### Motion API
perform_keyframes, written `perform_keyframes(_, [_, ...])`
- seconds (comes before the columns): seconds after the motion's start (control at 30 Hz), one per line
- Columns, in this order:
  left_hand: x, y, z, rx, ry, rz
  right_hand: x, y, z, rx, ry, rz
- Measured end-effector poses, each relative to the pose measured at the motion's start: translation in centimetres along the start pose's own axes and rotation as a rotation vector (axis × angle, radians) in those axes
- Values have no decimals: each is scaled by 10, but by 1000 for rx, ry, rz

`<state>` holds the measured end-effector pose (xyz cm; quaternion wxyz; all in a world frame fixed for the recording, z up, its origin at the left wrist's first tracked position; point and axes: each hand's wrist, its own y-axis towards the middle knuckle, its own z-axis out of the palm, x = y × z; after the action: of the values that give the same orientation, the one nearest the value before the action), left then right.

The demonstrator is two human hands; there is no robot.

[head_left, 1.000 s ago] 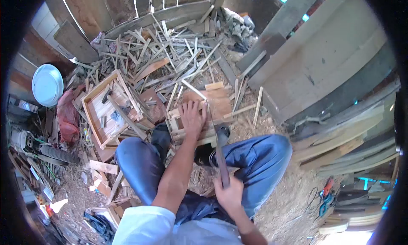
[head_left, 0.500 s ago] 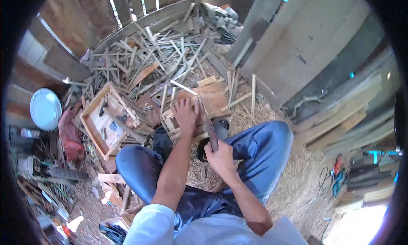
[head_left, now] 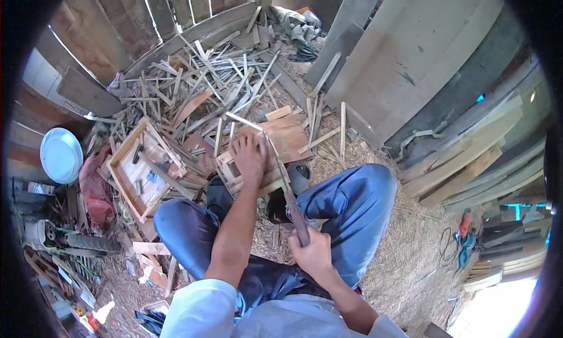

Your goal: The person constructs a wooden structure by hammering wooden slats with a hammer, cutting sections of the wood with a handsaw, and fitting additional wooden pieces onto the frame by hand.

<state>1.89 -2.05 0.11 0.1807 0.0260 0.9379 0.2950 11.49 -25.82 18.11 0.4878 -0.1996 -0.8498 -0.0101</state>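
My right hand [head_left: 312, 251] is wrapped around the brown handle of a handsaw [head_left: 298, 216]. The saw's thin blade points away from me and passes close along the right side of my left hand [head_left: 250, 156]. That left hand presses down, fingers bent, on a thin wooden strip [head_left: 245, 121] over a small slatted wooden stand [head_left: 227, 165] between my feet. Its fingertips partly cover the strip, and the exact spot where the blade meets the wood is hard to make out. Behind them lies a flat brown board [head_left: 286, 135].
A shallow wooden box [head_left: 126, 185] with a hammer and small items stands to the left. Beyond it spreads a heap of wood strips [head_left: 193, 74]. Large planks [head_left: 422, 56] lean at the right. A power tool with a cord [head_left: 465, 244] lies on the sawdust floor.
My right hand has drawn the saw back toward my body, so more blade shows. My left hand stays on the wood, and the whole view has shifted slightly.
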Motion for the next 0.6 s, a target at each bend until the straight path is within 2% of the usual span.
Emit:
perform_keyframes(0.03, [-1,4,-1,67,-45,-26,3,3,5,5,-4,2])
perform_keyframes(0.1, [-4,7,-4,157,-129,-82,9,4,21,74,-213,-21])
perform_keyframes(0.2, [-6,6,-5,150,-152,-98,-3,-9,40,10,-266,-88])
perform_keyframes(0.23, [-6,3,-5,96,-73,-66,-3,-13,37,-12,-293,-99])
perform_keyframes(0.27, [-5,4,0,83,-61,-75,-5,-9,29,-1,-290,-115])
perform_keyframes(0.33, [-5,-5,-1,70,-106,-45,5,-4,0,-2,-90,5])
perform_keyframes(0.4, [-7,-5,-6,94,-106,-77,15,17,-28,34,-102,21])
perform_keyframes(0.47, [-6,-4,-5,98,-112,-75,27,34,-43,141,-73,142])
perform_keyframes(0.5, [-4,-4,-4,111,-117,-73,21,42,-41,125,41,147])
perform_keyframes(0.6, [-7,-4,-12,204,-110,-107,62,62,-48,63,-8,160])
